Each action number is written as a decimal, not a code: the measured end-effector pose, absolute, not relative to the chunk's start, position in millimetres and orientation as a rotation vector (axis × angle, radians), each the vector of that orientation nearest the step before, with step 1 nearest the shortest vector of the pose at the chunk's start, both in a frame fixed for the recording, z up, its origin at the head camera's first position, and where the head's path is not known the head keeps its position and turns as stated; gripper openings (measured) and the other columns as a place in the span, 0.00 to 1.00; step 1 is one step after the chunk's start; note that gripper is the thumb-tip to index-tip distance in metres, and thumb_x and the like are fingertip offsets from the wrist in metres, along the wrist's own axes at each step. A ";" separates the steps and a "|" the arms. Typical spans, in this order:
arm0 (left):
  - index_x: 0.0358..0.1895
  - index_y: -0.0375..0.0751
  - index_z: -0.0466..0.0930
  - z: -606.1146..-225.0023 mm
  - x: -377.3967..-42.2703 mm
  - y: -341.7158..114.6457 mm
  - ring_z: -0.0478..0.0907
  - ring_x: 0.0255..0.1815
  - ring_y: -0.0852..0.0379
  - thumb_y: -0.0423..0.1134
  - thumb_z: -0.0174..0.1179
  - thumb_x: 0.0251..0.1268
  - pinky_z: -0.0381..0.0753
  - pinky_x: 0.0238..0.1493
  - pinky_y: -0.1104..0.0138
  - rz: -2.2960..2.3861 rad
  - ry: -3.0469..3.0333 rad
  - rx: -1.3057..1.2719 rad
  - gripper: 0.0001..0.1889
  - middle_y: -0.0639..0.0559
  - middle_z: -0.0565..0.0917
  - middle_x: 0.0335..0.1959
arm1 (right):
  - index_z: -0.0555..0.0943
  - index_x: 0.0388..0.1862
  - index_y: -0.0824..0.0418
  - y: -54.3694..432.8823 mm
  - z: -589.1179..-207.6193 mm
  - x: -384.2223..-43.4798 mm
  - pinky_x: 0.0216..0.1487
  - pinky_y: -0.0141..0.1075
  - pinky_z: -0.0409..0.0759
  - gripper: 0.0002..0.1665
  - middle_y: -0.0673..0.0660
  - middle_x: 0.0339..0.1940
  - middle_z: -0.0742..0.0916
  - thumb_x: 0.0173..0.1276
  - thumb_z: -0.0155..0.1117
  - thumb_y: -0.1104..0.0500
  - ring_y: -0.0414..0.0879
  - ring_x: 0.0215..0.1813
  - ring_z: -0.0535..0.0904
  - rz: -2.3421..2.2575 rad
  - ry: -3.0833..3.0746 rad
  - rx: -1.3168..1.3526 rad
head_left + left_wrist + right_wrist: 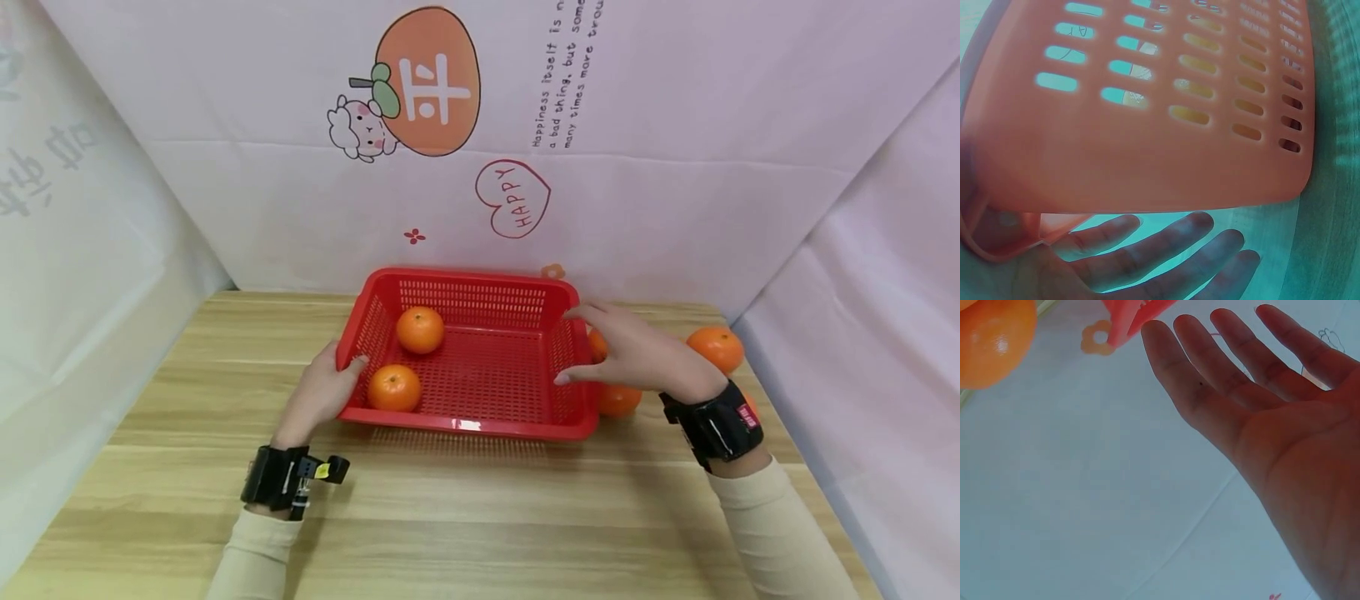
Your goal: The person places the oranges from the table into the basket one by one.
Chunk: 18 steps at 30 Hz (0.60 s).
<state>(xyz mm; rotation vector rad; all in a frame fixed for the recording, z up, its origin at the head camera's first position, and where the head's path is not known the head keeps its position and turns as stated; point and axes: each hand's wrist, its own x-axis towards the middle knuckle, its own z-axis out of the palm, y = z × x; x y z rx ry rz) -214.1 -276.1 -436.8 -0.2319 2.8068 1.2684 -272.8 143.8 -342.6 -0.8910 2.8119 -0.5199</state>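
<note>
A red plastic basket [480, 427] with slotted walls stands near the back of the table. Two oranges, one farther back [420, 330] and one nearer [394, 388], lie at its left end. My left hand [321, 393] holds the left rim, thumb over the edge; the left wrist view shows its fingers [1166, 247] spread along the outside of the basket wall [1147, 162]. At the opposite end, my right hand [637, 350] hovers by the right rim with fingers and thumb apart. Its fingers [1175, 381] are extended and hold nothing in the right wrist view.
Beside the basket's right end are more oranges, one in front [621, 402], one partly behind the right hand [597, 345], and another farther right [716, 348]. White printed cloth [675, 225] walls the wooden table [465, 517] at the back and sides.
</note>
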 end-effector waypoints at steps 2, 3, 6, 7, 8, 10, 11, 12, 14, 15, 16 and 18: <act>0.72 0.34 0.68 -437.5 -214.1 -276.8 0.81 0.47 0.46 0.49 0.48 0.84 0.76 0.44 0.64 1.271 2.809 -0.231 0.26 0.35 0.83 0.57 | 0.72 0.75 0.55 148.4 -342.5 -271.7 0.65 0.59 0.82 0.56 0.59 0.73 0.78 0.55 0.79 0.28 0.57 0.72 0.75 -0.544 2.811 -0.899; 0.71 0.34 0.68 -437.8 -214.2 -277.0 0.81 0.47 0.46 0.49 0.48 0.84 0.76 0.43 0.64 1.273 2.808 -0.231 0.26 0.35 0.83 0.57 | 0.72 0.75 0.54 150.7 -342.7 -271.2 0.65 0.59 0.82 0.55 0.58 0.73 0.79 0.55 0.79 0.29 0.56 0.72 0.75 -0.557 2.810 -0.900; 0.71 0.34 0.68 -438.4 -214.6 -276.7 0.80 0.46 0.47 0.49 0.49 0.84 0.75 0.43 0.64 1.275 2.802 -0.234 0.26 0.35 0.84 0.56 | 0.73 0.75 0.53 158.8 -343.9 -269.2 0.64 0.58 0.83 0.55 0.58 0.73 0.79 0.55 0.79 0.29 0.55 0.71 0.76 -0.602 2.810 -0.893; 0.71 0.34 0.68 -438.6 -214.7 -276.6 0.80 0.45 0.47 0.49 0.49 0.84 0.75 0.42 0.64 1.276 2.801 -0.236 0.26 0.36 0.84 0.56 | 0.73 0.75 0.53 161.2 -343.9 -268.4 0.64 0.58 0.83 0.55 0.58 0.74 0.79 0.55 0.79 0.29 0.54 0.70 0.76 -0.620 2.810 -0.891; 0.71 0.34 0.68 -438.8 -214.7 -276.6 0.80 0.45 0.47 0.49 0.49 0.84 0.75 0.42 0.64 1.277 2.799 -0.238 0.26 0.36 0.83 0.55 | 0.73 0.75 0.52 164.0 -344.1 -267.5 0.63 0.58 0.83 0.55 0.57 0.73 0.79 0.55 0.78 0.28 0.54 0.70 0.76 -0.631 2.811 -0.881; 0.71 0.34 0.68 -439.1 -214.8 -276.6 0.80 0.45 0.47 0.49 0.49 0.84 0.75 0.42 0.64 1.277 2.800 -0.239 0.26 0.36 0.83 0.55 | 0.73 0.75 0.53 169.6 -344.2 -265.4 0.62 0.58 0.84 0.56 0.57 0.73 0.79 0.55 0.77 0.26 0.55 0.69 0.77 -0.637 2.823 -0.865; 0.71 0.34 0.68 -439.1 -214.7 -276.6 0.80 0.45 0.47 0.49 0.49 0.84 0.75 0.42 0.65 1.280 2.799 -0.240 0.26 0.36 0.83 0.55 | 0.73 0.75 0.54 172.5 -344.5 -264.3 0.62 0.58 0.84 0.56 0.58 0.73 0.79 0.55 0.77 0.26 0.55 0.68 0.78 -0.635 2.828 -0.858; 0.71 0.34 0.68 -439.2 -214.7 -276.7 0.80 0.45 0.47 0.49 0.49 0.84 0.75 0.42 0.65 1.279 2.799 -0.241 0.26 0.36 0.83 0.55 | 0.72 0.75 0.55 175.5 -344.8 -263.1 0.61 0.58 0.84 0.57 0.58 0.73 0.79 0.55 0.76 0.26 0.56 0.68 0.78 -0.627 2.838 -0.850; 0.71 0.34 0.68 -439.1 -214.5 -276.8 0.80 0.44 0.48 0.49 0.49 0.84 0.75 0.41 0.65 1.274 2.801 -0.240 0.26 0.36 0.83 0.55 | 0.73 0.74 0.57 181.4 -346.3 -260.9 0.61 0.59 0.84 0.57 0.59 0.72 0.80 0.55 0.76 0.26 0.57 0.67 0.78 -0.608 2.861 -0.842; 0.71 0.34 0.68 -439.1 -214.4 -276.9 0.80 0.44 0.48 0.49 0.49 0.84 0.75 0.41 0.65 1.272 2.802 -0.239 0.26 0.36 0.83 0.55 | 0.73 0.74 0.58 184.1 -347.3 -260.1 0.61 0.59 0.84 0.57 0.60 0.71 0.80 0.56 0.76 0.26 0.57 0.67 0.78 -0.603 2.871 -0.845; 0.71 0.34 0.68 -439.0 -214.4 -277.0 0.80 0.44 0.48 0.49 0.49 0.84 0.75 0.41 0.65 1.271 2.802 -0.238 0.25 0.36 0.84 0.55 | 0.73 0.74 0.59 186.7 -348.4 -259.5 0.61 0.60 0.83 0.56 0.60 0.71 0.81 0.56 0.76 0.27 0.58 0.67 0.78 -0.600 2.879 -0.850; 0.71 0.34 0.68 -438.9 -214.4 -277.2 0.80 0.44 0.48 0.49 0.49 0.84 0.76 0.41 0.65 1.269 2.804 -0.237 0.25 0.36 0.84 0.55 | 0.73 0.74 0.59 191.7 -350.5 -258.4 0.62 0.61 0.83 0.56 0.60 0.70 0.81 0.57 0.77 0.28 0.59 0.68 0.78 -0.598 2.895 -0.858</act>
